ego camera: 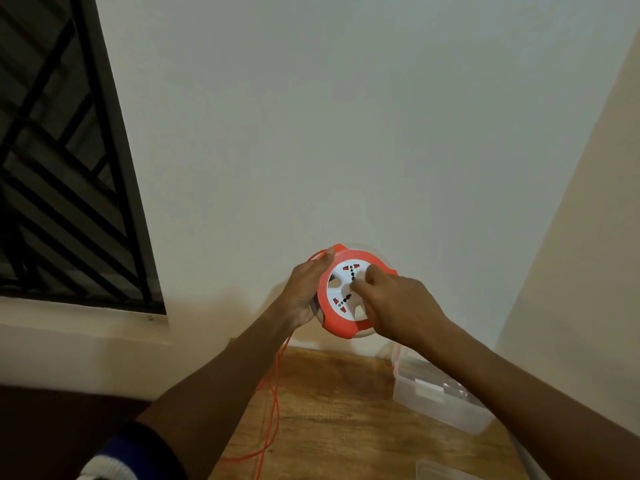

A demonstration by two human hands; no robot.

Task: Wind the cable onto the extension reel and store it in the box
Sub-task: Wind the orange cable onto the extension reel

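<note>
While your left hand (pixel 304 292) grips the reel (pixel 349 292) by its rim, fingers curled round the edge, keep it steady in mid-air against the wall side. Right hand (pixel 391 303) has fingers bent onto the white hub face; looks like they hook the hub holes to crank, can't confirm. Turn the hub evenly and let the cable (pixel 273 403) feed past the left fingers so wraps lay flat. Most of it probably isn't wound yet: it hangs slack from the reel down over the table (pixel 329 427) and off its near edge. Watch for snags there. Box (pixel 433 400) sits open, right of the cable, below your right forearm. Clear room above it.
</note>
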